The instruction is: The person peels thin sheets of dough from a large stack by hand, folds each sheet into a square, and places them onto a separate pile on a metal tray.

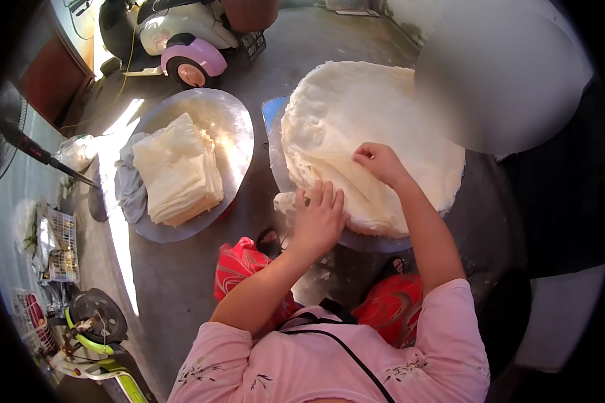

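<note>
A big round stack of thin, cream-coloured sheets [376, 101] lies in front of me on a round support that shows at its lower edge. My right hand [380, 163] pinches the raised edge of the top sheet, which slants in a fold toward the near left side. At that near left edge rests my left hand [321, 218], its fingers stretched out over the sheets. On a round metal tray [238, 127] to the left sits a squarish pile of folded sheets [175, 168], with a grey cloth [131, 185] beside it.
Past the left tray stands a scooter with a pink fender [212, 60]. A fan [30, 144] is at the far left, above wire baskets [62, 245] and a green-and-black wheeled vehicle [101, 346]. Another person in dark clothing [558, 181] is close on the right.
</note>
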Motion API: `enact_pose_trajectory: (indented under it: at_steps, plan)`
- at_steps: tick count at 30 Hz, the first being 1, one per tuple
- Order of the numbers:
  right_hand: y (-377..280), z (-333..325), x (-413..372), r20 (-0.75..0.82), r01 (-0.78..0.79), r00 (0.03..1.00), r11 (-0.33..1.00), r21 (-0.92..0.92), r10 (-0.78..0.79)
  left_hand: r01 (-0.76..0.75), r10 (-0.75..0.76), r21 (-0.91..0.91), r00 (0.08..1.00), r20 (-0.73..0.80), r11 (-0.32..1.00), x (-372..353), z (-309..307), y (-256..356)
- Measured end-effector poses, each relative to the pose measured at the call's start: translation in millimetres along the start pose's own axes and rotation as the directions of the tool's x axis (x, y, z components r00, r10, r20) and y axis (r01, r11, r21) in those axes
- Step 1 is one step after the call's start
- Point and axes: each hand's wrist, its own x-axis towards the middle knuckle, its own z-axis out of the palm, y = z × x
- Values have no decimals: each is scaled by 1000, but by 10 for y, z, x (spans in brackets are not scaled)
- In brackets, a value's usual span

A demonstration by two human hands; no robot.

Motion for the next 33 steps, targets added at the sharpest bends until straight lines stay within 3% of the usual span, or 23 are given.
enact_pose_trajectory:
  at_steps: [2, 4, 5, 7, 8, 10, 12, 16, 18, 21, 23, 25, 27, 28, 30, 33]
  plan:
    - [252, -369, 129, -237, -36, 971, 996, -87, 14, 4, -4, -4, 1000, 6, 1000, -20, 7, 13]
    - [674, -701, 282, -418, -169, 902, 979, -113, 108, 9, -9, 0, 1000, 7, 1000, -15, 3, 5]
    - [746, -796, 307, -418, -165, 903, 979, -117, 102, 19, -19, -18, 1000, 22, 1000, -17, 4, 7]
    - [819, -924, 363, -468, -443, 847, 820, -362, 251, 32, -31, -37, 999, 27, 999, -3, -3, 32]
    - [862, -895, 438, -469, -442, 848, 819, -366, 248, 33, -32, -40, 999, 24, 999, -3, -8, 42]
    - [824, -776, 611, -305, -209, 949, 889, -408, 83, 42, -42, -22, 999, 20, 999, 21, -9, 64]
    - [544, -598, 729, -257, 33, 942, 823, -567, -215, 48, -48, -31, 999, 13, 998, 45, -2, 78]
    - [-110, -299, 914, -201, 165, 924, 816, -553, -324, 51, -51, -51, 999, 4, 997, 85, -16, 85]
    - [-266, -308, 1000, -158, -65, 987, 914, -401, 1, 60, -61, -62, 998, 0, 996, 92, -15, 77]
    - [-201, -546, 965, -245, -16, 964, 892, -452, -107, 60, -60, -96, 998, 0, 994, 92, -7, 55]
    - [-190, -871, 791, -314, -156, 949, 923, -352, 41, 55, -55, -121, 998, 4, 991, 84, -11, 47]
    - [73, -1293, 632, -349, -81, 936, 993, -92, 44, 38, -36, -92, 999, 24, 995, 79, -22, 38]
    - [-51, -1673, 294, -387, -115, 902, 972, 205, 189, 33, -31, -97, 999, 18, 995, 68, 19, 34]
    - [-159, -1790, 126, -405, -116, 894, 972, 205, 192, 41, -40, -98, 999, 16, 994, 66, 27, 37]
    - [-392, -2019, -211, -490, 158, 854, 810, 564, 175, 45, -41, -102, 998, 42, 994, 68, -1, 55]
    - [-830, -2267, -641, -581, 304, 804, 753, 584, 127, 46, -42, -124, 999, 33, 991, 94, -84, 114]
